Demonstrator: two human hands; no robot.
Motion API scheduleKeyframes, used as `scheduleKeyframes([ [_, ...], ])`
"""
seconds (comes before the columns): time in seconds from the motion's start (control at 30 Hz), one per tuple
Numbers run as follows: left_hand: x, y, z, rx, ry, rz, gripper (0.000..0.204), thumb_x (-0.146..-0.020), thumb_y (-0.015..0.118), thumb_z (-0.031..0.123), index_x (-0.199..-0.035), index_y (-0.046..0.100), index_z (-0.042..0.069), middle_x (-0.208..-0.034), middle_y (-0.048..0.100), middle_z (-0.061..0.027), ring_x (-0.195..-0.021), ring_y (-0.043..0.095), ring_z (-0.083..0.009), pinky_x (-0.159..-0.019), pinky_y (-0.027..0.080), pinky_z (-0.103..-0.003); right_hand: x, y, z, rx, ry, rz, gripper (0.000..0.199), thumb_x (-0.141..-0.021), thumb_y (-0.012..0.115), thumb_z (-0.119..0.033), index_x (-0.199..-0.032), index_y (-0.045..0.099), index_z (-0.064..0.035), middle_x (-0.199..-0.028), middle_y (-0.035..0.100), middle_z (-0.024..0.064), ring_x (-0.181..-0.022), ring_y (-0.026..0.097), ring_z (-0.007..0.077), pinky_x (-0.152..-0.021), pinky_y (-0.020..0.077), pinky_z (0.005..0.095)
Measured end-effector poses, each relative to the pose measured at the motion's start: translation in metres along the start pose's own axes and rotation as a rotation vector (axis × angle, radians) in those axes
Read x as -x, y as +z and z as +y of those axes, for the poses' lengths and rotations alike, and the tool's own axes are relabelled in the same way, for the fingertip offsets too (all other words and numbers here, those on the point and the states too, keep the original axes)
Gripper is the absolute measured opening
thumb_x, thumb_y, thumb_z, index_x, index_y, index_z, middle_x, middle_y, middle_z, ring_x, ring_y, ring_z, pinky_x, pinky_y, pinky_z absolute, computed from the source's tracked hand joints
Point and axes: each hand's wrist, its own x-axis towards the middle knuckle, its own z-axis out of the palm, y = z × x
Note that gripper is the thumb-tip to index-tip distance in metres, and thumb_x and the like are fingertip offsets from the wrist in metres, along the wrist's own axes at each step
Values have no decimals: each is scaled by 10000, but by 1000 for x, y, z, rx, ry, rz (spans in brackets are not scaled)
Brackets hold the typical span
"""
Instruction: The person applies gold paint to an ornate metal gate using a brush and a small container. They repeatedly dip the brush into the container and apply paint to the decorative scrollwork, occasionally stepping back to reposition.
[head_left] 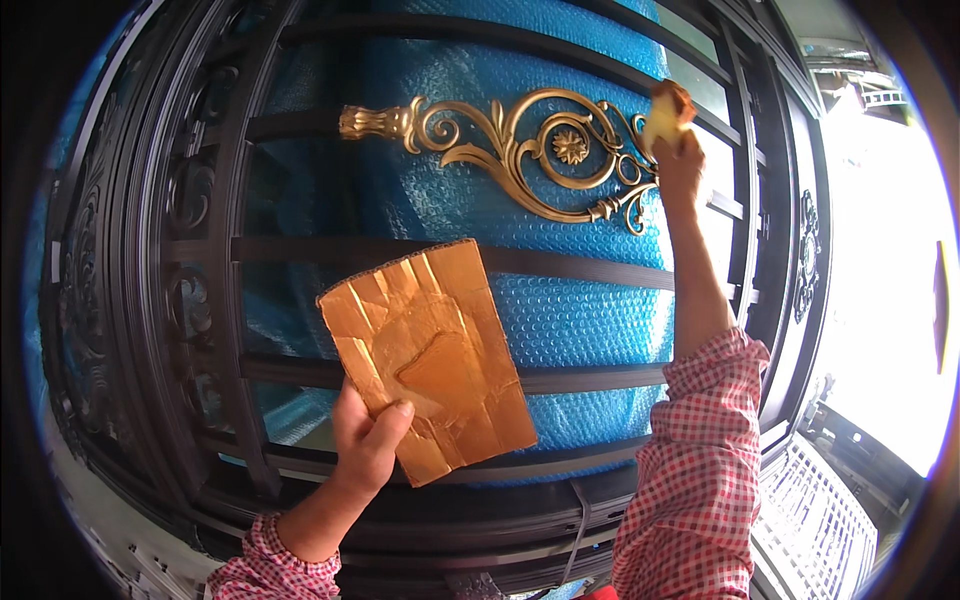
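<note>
My left hand (368, 437) grips a piece of cardboard (470, 350) by its lower left edge, thumb on top. Gold paint covers the cardboard, with a thicker wet-looking patch in its middle. Up at the right, my right hand (682, 170) pinches a small yellowish piece of sponge (668, 115), its far end stained brown-gold. This sponge is at the right end of a gold scroll ornament (520, 150) with a flower in its ring; whether it touches the metal I cannot tell. The ornament lies across the bars of a black metal gate (590, 268).
Blue bubble wrap (570, 335) shows behind the bars. Dark scrollwork (190, 300) runs along the gate's left side, and another dark ornament (808, 255) sits on the right frame. A white slatted grate (820, 510) is at the lower right, beside a bright area.
</note>
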Motion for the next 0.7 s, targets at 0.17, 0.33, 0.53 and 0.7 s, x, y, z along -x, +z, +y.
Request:
scheduleKeyframes([
  [0.17,-1,3,5,27,-24,9,451,-774,476,34,-1196,342,-53,-1122,480,-100,-1000,464,-127,-884,370,-289,-15,19,-9,-274,-217,133,272,-719,628,-235,-892,570,-33,-843,593,128,-781,568,280,-717,427,366],
  [0.33,1,-1,6,7,-12,12,450,-779,471,27,-1201,334,-54,-1125,478,-100,-995,463,-124,-876,374,-286,-12,28,-22,-151,-161,75,254,-713,634,-252,-869,571,-61,-845,598,119,-802,576,282,-740,429,381],
  [0.53,7,-9,9,18,-35,58,476,-773,464,18,-1219,313,-50,-1123,472,-104,-988,469,-138,-872,375,-291,16,-6,19,55,-122,-57,273,-729,616,-308,-843,556,-67,-785,594,111,-756,577,290,-695,439,395],
  [0.7,13,-9,17,36,23,81,493,-766,461,17,-1231,308,-42,-1143,452,-114,-1024,449,-150,-895,357,-299,37,-74,53,-140,125,272,307,-745,626,-285,-909,555,-35,-746,587,77,-680,572,218,-658,439,345],
])
